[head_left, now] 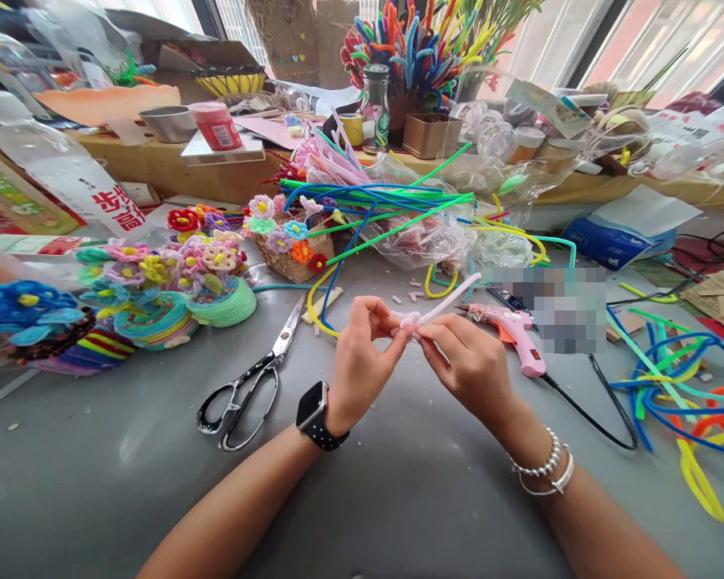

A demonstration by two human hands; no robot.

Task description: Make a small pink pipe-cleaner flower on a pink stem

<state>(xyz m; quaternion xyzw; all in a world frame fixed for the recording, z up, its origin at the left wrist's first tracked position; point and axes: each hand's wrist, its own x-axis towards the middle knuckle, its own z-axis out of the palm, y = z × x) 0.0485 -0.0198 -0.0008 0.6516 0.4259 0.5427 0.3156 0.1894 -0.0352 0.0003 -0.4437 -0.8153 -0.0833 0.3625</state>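
Note:
Both hands meet above the grey table (398, 498). My left hand (362, 354), with a black watch on the wrist, pinches one end of a pale pink pipe cleaner (440, 305). My right hand (464, 358), with silver bracelets on the wrist, pinches the same pipe cleaner where it is twisted into a small coil. The free end sticks up and to the right. Both hands are closed on it.
Black-handled scissors (247, 386) lie left of my hands. A pink glue gun (516, 334) with a black cord lies to the right. Finished pipe-cleaner flowers (157, 281), a wicker basket (290, 257) and loose coloured pipe cleaners (676, 386) crowd the table's back and sides.

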